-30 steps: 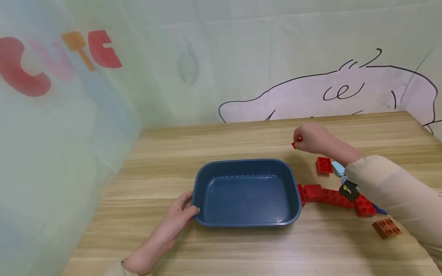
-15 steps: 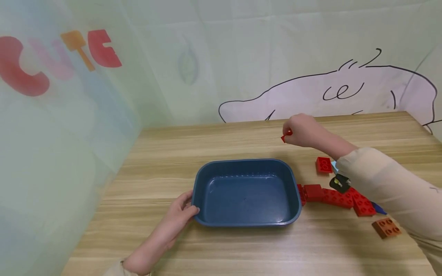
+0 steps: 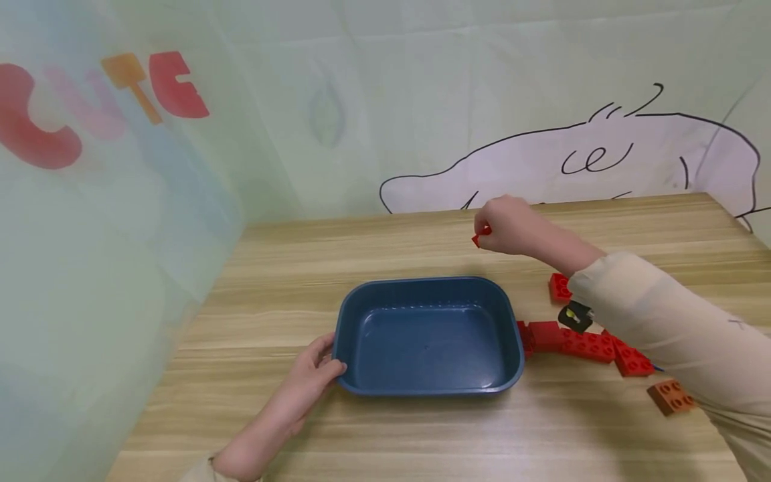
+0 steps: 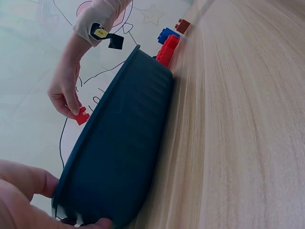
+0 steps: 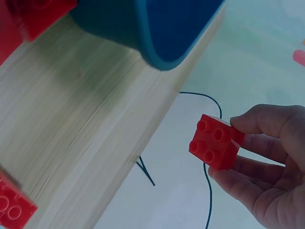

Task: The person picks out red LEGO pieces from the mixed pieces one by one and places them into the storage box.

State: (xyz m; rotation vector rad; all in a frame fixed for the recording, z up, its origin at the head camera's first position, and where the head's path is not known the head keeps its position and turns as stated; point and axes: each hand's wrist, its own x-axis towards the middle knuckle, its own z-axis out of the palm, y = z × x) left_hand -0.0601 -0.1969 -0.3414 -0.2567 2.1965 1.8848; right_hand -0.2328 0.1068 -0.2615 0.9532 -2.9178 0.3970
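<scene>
A small red four-studded plastic brick [image 5: 214, 141] is pinched between the thumb and fingers of the right hand [image 3: 508, 225] and held raised off the pale wood-grain table [image 3: 289, 288], beyond the far rim and toward the right end of the dark blue rectangular plastic bin [image 3: 427, 351]. From that hand the bin lies lower and nearer, its long axis set left to right; its left end is gripped by the left hand [image 3: 314, 367], thumb at the rim.

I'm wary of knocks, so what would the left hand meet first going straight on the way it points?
The blue tray. The left hand points forward and to the right and grips the tray's left end, so there seems to be no gap to cross.
</scene>
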